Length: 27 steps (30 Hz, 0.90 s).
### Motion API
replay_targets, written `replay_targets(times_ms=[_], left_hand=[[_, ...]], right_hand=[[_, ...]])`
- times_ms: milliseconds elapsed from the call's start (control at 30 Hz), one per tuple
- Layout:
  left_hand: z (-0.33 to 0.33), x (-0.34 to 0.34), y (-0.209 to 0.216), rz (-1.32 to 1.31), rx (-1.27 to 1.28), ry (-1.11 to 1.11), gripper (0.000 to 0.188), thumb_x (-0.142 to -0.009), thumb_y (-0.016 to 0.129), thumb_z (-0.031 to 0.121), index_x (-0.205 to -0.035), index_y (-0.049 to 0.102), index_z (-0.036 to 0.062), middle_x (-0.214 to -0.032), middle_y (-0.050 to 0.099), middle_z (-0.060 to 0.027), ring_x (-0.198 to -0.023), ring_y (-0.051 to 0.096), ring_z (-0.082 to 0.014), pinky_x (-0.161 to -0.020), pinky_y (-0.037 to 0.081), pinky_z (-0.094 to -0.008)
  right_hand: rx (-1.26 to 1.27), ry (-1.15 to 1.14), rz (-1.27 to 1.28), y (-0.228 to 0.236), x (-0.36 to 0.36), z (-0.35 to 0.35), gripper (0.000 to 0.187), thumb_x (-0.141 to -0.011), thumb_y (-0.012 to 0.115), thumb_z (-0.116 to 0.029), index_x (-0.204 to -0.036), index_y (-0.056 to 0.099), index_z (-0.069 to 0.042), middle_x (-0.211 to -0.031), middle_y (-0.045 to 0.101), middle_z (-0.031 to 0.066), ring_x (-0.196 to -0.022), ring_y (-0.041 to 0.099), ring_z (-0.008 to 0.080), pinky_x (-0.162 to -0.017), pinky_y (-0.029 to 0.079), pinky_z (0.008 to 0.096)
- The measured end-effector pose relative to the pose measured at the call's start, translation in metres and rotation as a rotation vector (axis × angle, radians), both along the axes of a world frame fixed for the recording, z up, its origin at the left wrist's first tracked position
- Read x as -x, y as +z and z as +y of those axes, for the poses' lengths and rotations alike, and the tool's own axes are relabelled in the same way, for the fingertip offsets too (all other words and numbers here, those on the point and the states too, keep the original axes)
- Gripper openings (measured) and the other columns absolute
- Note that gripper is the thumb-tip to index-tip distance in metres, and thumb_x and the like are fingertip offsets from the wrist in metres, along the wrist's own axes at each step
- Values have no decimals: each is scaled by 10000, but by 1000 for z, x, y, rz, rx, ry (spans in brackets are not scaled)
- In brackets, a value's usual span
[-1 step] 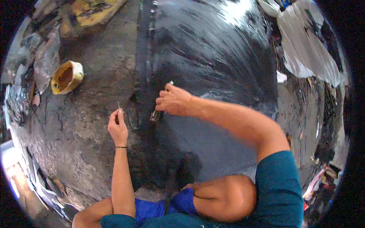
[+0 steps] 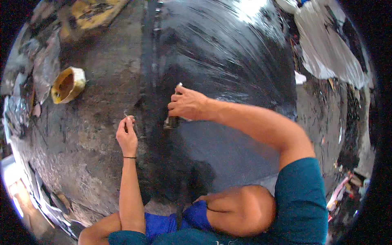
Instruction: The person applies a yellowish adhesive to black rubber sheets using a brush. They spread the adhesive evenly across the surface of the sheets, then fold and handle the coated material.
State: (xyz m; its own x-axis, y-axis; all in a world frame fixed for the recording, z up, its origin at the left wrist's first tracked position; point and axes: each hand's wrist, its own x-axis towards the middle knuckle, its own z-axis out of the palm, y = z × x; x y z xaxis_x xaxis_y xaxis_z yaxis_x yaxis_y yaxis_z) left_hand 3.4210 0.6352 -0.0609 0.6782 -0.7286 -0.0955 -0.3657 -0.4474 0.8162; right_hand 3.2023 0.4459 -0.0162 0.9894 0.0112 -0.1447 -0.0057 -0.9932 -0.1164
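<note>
Seated on a rough concrete floor (image 2: 85,134), working a large black glossy sheet (image 2: 228,61) spread ahead and to the right. Right hand (image 2: 185,104) curled closed around a small pale tool (image 2: 171,121), pressed onto the sheet's dark seam strip (image 2: 149,49) near its left edge. Left hand (image 2: 127,136) just left of the seam, fingertips pinching something thin, perhaps a needle or thread; too small to tell. Best done, by judgement, with the tool held steady along the seam and the pinch kept taut and close. Counted: one black sheet, one tool, one yellow-rimmed bowl (image 2: 67,85) far left, one pale crumpled sheet (image 2: 326,49) far right
</note>
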Motion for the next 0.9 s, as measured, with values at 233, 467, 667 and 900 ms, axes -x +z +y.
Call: replay_targets(times_ms=[233, 467, 667, 900], left_hand=[[-24, 34, -10, 229, -83, -219, 329, -991, 557, 205, -1240, 615, -2, -1073, 694, -116, -911, 661, -147, -753, 541, -270], [-52, 54, -7, 41, -163, -313, 401, -969, 598, 189, -1297, 576, -39, -1098, 674, -94, -886, 622, -118, -780, 514, -264], [-60, 44, -28, 90, -110, -304, 371, -948, 626, 166, -1266, 606, -24, -1068, 662, -50, -870, 601, -104, -747, 496, -245], [-57, 22, -25, 456, -200, -275, 360, -952, 608, 127, -1297, 579, 27, -992, 633, 1, -828, 594, -78, -690, 492, -233]], right_hand=[[-146, -318, 69, 5, 245, -22, 265, -778, 639, -149, -1031, 666, -222, -1000, 646, -43, -1031, 579, 177, -937, 385, 390], [-238, -890, 193, 18, 456, 73, 605, -638, 617, 60, -1184, 650, -199, -1175, 656, -8, -1136, 569, 193, -1053, 337, 411], [29, -1526, -171, 19, 471, 188, 609, -711, 609, 20, -1275, 604, -212, -1240, 603, 49, -1176, 541, 252, -1023, 385, 448], [-601, -1489, 173, 46, 405, 379, 419, -788, 636, -109, -1202, 632, -169, -1053, 615, 142, -979, 605, 342, -854, 493, 439]])
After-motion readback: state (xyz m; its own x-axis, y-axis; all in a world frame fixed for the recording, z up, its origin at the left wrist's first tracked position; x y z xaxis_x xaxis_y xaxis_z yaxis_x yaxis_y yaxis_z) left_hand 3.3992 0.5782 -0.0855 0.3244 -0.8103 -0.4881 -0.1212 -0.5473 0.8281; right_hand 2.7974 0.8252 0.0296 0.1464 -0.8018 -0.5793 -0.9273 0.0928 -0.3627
